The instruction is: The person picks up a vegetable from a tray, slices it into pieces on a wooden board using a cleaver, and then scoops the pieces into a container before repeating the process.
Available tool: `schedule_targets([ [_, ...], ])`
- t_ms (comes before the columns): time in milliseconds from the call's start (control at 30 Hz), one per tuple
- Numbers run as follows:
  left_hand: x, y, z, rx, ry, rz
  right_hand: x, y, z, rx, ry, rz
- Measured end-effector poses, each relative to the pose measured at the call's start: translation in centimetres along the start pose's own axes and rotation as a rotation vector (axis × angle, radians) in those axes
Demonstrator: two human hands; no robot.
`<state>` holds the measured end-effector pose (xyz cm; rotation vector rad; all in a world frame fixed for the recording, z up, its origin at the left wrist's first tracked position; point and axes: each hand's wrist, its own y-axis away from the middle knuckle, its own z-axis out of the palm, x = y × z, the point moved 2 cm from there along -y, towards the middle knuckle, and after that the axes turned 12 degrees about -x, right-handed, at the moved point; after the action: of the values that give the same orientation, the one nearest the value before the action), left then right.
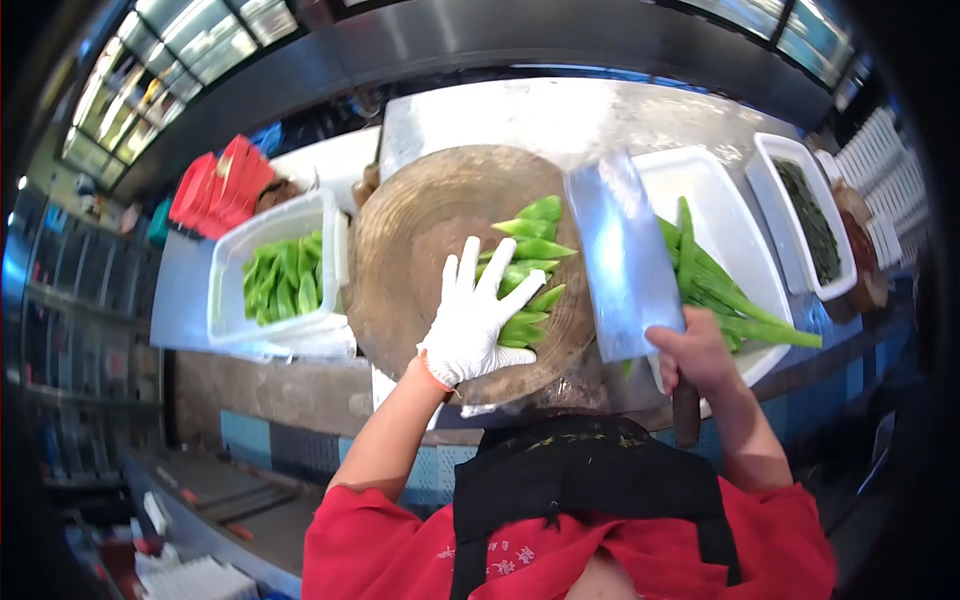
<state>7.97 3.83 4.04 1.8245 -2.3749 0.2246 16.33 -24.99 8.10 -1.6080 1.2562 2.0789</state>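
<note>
My left hand (480, 310), in a white glove with an orange cuff, lies with fingers spread over a row of green vegetable pieces (540, 249). The pieces have slanted, pointed ends and rest on a round wooden chopping block (410, 210). My bare right hand (697, 352) is closed round the dark handle of a wide cleaver (622, 255). The cleaver's broad blade is held between the block's right edge and a white tub (745, 215). Long green vegetable stalks (715, 285) lie in that tub, partly behind the blade, and one sticks out past its rim.
Left of the block stands a clear plastic bin (225, 300) with cut green pieces (285, 278). Red containers (225, 188) sit behind it. At far right is a white tray (845, 283) of dark green strips. Metal counter (480, 110) extends behind the block.
</note>
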Motion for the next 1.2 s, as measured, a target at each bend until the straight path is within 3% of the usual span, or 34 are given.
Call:
schedule_targets([
  [133, -0.7, -1.9, -0.2, -0.039, 0.058, 0.204, 3.0, 0.3, 3.1, 0.068, -0.436, 0.101],
  [200, -1.4, -1.6, -0.6, 0.048, 0.156, 0.198, 2.3, -0.6, 4.2, 0.087, -0.486, 0.038],
  [233, -2.4, -1.3, -0.5, 0.24, 0.341, 0.226, 1.8, -1.1, 5.0, 0.068, -0.541, -0.017],
  [267, -3.2, -1.0, -0.2, 0.357, 0.52, 0.139, 1.3, -1.4, 5.6, 0.083, -0.558, -0.023],
  [333, -3.4, -1.9, -1.0, 0.333, 1.208, -0.248, -0.2, -2.1, 6.6, 0.025, -0.546, -0.131],
  [367, -4.0, -3.0, -2.4, -0.028, 1.697, -0.434, -0.7, -2.4, 7.3, 0.031, -0.556, -0.14],
  [400, -3.5, -2.8, -3.4, -0.031, 1.685, -0.424, -1.4, -2.8, 8.0, -0.035, -0.595, -0.17],
  [467, -1.5, -2.9, -4.7, -0.29, 2.394, 0.002, -2.3, -3.7, 9.7, -0.108, -0.636, -0.218],
  [500, -2.0, -2.7, -4.5, -0.466, 2.514, 0.126, -2.6, -4.1, 10.6, -0.113, -0.577, -0.218],
  [600, -2.6, -2.3, -3.0, -0.399, 2.305, 0.004, -2.8, -4.1, 11.3, -0.085, -0.496, -0.23],
  [700, -4.7, -2.3, -2.4, -0.467, 2.163, 0.01, -1.6, -2.6, 11.0, -0.023, -0.441, -0.219],
  [733, -5.0, -2.2, -3.8, -0.378, 1.89, -0.135, -0.5, -1.5, 10.2, 0.044, -0.407, -0.203],
  [800, -6.5, -2.6, -3.2, -0.085, 1.478, -0.156, 1.4, 1.0, 9.4, 0.195, -0.328, -0.117],
  [833, -6.3, -2.7, -3.1, 0.035, 1.349, -0.125, 2.1, 2.5, 9.3, 0.278, -0.282, -0.048],
  [867, -6.3, -2.8, -2.3, 0.031, 1.356, -0.121, 3.3, 3.5, 9.4, 0.316, -0.293, 0.008],
  [933, -5.2, -2.6, -1.7, 0.275, 0.334, 0.387, 5.7, 5.1, 9.9, 0.361, -0.306, 0.065],
  [967, -4.6, -2.3, -1.2, 0.128, 0.359, 0.365, 7.1, 5.5, 10.1, 0.356, -0.352, 0.096],
  [1000, -3.7, -2.0, -1.7, 0.131, 0.362, 0.37, 8.2, 5.6, 10.4, 0.35, -0.398, 0.126],
  [1067, -2.4, -1.9, -1.9, -0.209, -0.059, 0.248, 9.9, 5.1, 11.1, 0.295, -0.505, 0.125],
  [1133, -3.0, -3.1, -1.4, -0.239, 0.005, 0.263, 10.5, 3.7, 11.6, 0.258, -0.519, 0.111],
  [1200, -3.4, -3.7, -1.0, -0.26, 0.038, 0.315, 10.4, 1.5, 12.4, 0.032, -0.528, 0.002],
])
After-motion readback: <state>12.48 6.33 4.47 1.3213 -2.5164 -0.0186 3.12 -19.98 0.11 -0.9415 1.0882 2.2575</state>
